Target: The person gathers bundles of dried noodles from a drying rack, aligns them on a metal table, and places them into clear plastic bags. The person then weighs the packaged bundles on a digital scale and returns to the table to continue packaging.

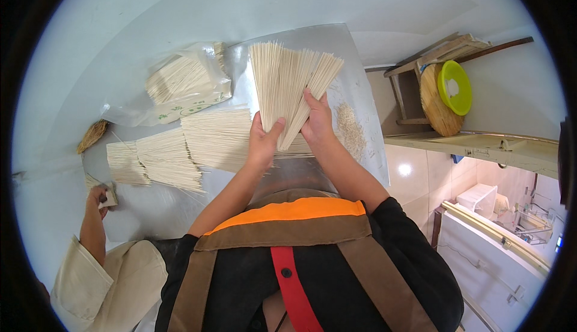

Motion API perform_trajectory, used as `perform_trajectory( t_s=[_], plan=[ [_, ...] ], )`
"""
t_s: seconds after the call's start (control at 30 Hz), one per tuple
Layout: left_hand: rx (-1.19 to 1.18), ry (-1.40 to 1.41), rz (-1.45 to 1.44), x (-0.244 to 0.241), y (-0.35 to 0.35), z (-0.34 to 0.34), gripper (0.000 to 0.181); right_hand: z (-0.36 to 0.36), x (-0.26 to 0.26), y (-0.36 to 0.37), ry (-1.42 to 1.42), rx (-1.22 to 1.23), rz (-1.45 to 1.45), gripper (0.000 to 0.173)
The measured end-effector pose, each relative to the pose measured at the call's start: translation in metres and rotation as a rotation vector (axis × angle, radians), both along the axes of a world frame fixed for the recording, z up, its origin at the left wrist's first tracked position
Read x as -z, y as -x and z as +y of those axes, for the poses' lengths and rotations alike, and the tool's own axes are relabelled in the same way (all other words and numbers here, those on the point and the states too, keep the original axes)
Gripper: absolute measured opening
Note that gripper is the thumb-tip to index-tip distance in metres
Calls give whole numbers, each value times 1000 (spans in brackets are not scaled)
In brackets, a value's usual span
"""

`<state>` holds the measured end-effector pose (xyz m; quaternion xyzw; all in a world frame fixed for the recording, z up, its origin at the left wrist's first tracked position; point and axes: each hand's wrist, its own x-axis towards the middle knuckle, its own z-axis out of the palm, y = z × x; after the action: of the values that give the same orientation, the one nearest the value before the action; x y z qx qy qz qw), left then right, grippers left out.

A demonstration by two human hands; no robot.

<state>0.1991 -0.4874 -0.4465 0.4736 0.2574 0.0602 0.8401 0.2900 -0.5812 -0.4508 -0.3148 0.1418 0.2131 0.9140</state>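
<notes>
Pale dried noodle sticks [281, 79] fan out between my two hands above a metal table. My left hand [265, 140] grips the lower left of this bundle, thumb across its front. On the right, my right hand [317, 118] holds a narrower section of noodles [323, 77] that slants up to the right, its base meeting the rest. More noodles lie under and left of my hands in overlapping rows, a wide one [218, 136], a middle one [169, 158] and a short one [127, 163]. Short broken pieces [350, 131] are heaped beside my right wrist.
A plastic bag of noodles [185, 79] lies at the back left, near a straw brush [93, 136]. Another person's hand [101, 199] holds a small bundle at the left. The metal table [367, 106] ends at right; beyond it are a wooden chair [405, 73] and a green basin [466, 88].
</notes>
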Motion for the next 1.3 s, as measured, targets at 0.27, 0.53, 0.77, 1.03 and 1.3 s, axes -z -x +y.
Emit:
perform_trajectory(
  t_s=[0.27,0.53,0.77,1.03,1.3],
  plan=[
    [33,1,1,-4,-1,-1,42,4,3,-3,119,35,-2,48],
    [23,-6,-22,-11,1,-5,41,6,-3,-2,173,71,2,52],
    [15,-88,-46,-11,0,-6,42,5,-3,-3,171,81,-12,55],
    [20,-88,-61,-4,2,-5,43,7,-3,-3,138,93,-30,60],
    [-17,-101,-108,-11,2,-8,44,7,-3,-3,143,101,-57,66]
  ],
)
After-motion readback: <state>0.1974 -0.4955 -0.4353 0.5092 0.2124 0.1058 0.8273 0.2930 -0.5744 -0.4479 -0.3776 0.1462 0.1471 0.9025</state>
